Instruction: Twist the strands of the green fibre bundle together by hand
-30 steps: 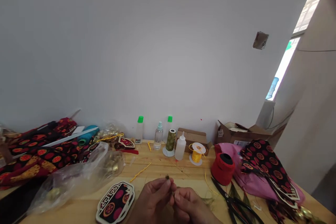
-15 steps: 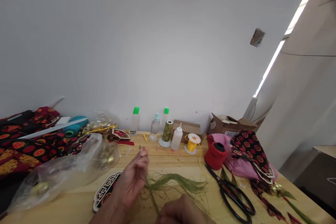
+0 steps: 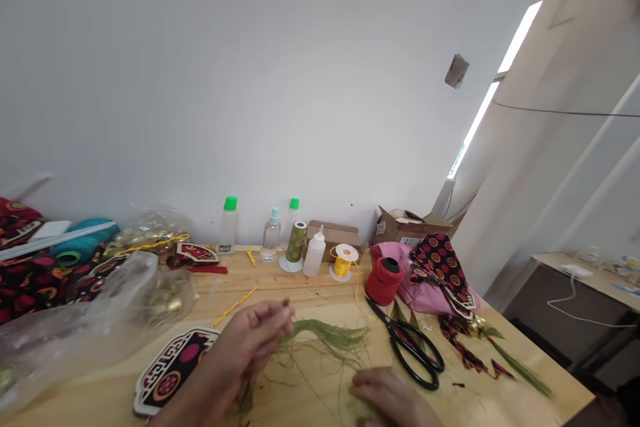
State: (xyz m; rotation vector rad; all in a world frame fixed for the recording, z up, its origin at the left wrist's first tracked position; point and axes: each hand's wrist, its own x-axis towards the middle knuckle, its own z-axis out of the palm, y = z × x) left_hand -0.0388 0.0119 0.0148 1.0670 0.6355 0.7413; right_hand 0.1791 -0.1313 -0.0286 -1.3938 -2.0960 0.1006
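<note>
My left hand (image 3: 253, 340) is closed in a pinch on the knotted end of a bundle of green threads (image 3: 325, 337), held just above the wooden table (image 3: 310, 300). The loose strands fan out to the right across the tabletop. My right hand (image 3: 387, 397) rests low at the bottom edge, fingers curled over the far ends of the strands; whether it grips them is unclear. A patterned red and black fabric piece (image 3: 167, 370) lies to the left of my left hand.
Black scissors (image 3: 413, 347) lie right of the threads. A red spool (image 3: 383, 278), yellow spool (image 3: 343, 263), olive spool (image 3: 296, 243) and several small bottles (image 3: 273, 235) line the wall. Clear plastic bags (image 3: 100, 310), patterned fabric (image 3: 440, 267) and cardboard boxes (image 3: 403, 230) crowd both sides.
My hands have moved apart, drawing the green threads out into a spread bundle. The view has swung to the right, showing more of the room's right side.
</note>
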